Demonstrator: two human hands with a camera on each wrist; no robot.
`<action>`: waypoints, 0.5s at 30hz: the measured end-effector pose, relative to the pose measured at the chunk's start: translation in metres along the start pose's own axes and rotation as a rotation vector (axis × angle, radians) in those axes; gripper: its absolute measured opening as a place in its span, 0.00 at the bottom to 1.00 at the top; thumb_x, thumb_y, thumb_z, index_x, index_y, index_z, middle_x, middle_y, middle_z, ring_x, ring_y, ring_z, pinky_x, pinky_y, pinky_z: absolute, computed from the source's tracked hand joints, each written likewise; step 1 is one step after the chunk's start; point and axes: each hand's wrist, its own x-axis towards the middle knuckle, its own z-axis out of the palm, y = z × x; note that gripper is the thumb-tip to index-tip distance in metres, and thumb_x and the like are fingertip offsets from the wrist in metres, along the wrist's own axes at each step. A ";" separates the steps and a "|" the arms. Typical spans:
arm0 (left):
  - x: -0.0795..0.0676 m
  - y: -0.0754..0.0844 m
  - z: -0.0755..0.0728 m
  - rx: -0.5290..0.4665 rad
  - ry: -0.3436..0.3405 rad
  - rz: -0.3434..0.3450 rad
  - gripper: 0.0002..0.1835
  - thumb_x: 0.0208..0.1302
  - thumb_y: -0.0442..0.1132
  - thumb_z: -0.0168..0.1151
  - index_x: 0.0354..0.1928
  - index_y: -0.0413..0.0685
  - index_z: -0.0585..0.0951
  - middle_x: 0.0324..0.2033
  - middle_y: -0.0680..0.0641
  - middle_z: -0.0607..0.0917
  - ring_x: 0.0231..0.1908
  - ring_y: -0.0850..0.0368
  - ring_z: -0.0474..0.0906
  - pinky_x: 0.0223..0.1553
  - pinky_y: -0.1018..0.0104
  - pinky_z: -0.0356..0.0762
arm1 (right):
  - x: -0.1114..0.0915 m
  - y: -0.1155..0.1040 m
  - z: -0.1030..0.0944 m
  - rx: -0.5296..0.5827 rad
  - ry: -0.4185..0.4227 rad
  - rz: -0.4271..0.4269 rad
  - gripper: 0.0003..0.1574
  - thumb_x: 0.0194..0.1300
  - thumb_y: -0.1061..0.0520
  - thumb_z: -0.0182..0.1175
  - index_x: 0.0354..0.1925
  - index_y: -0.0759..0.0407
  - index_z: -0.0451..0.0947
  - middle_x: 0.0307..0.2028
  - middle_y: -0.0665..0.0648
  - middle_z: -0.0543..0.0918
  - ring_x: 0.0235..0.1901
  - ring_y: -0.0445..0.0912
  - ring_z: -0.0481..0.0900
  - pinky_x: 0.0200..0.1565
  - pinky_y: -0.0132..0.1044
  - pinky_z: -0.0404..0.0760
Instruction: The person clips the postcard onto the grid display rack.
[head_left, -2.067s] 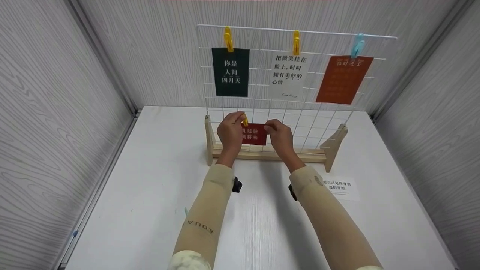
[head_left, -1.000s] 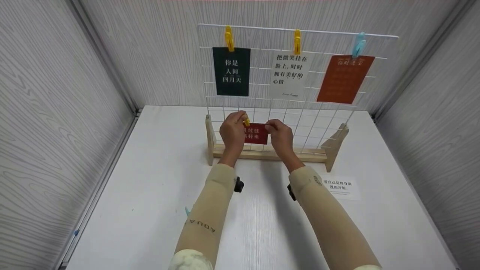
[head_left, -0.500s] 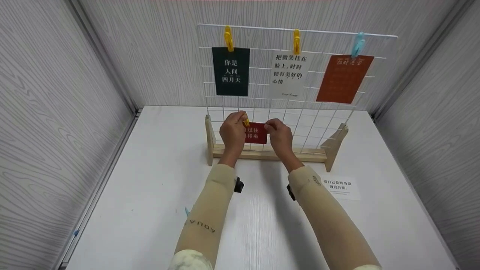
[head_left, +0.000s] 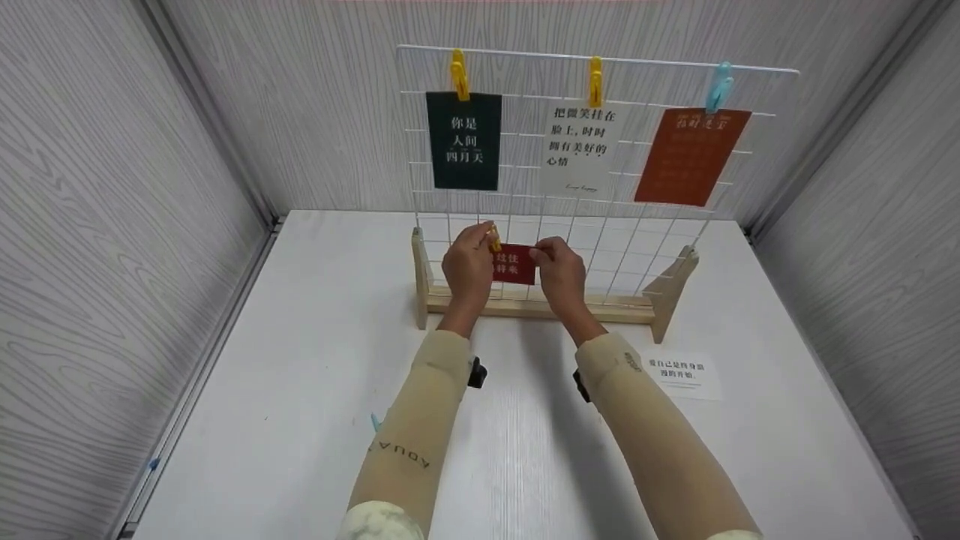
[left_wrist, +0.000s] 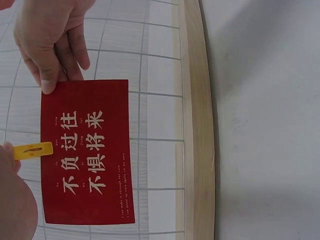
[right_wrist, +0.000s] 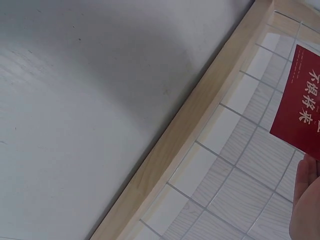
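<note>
A small red card with white lettering lies against the lower part of a white wire grid. My left hand pinches a yellow clothespin, whose tip overlaps the card's upper edge. At the card's upper right corner, my right hand holds it between thumb and fingers. In the head view the left hand hides the left part of the card; the left wrist view shows all of its front.
Above hang a dark green card, a white card and an orange card, each clipped. Wooden feet hold the grid up. Another white card lies on the table; a light blue object shows beside the left sleeve.
The left hand has shifted slightly right with the clothespin, covering a little more of the red card. The right hand keeps its hold at the corner.
</note>
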 end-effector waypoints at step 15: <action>-0.001 -0.001 0.002 0.038 -0.012 0.027 0.13 0.73 0.43 0.60 0.53 0.51 0.87 0.51 0.51 0.89 0.53 0.58 0.85 0.51 0.59 0.83 | 0.000 0.000 0.000 -0.101 0.028 0.026 0.12 0.73 0.48 0.61 0.43 0.56 0.80 0.39 0.54 0.88 0.38 0.47 0.83 0.40 0.42 0.77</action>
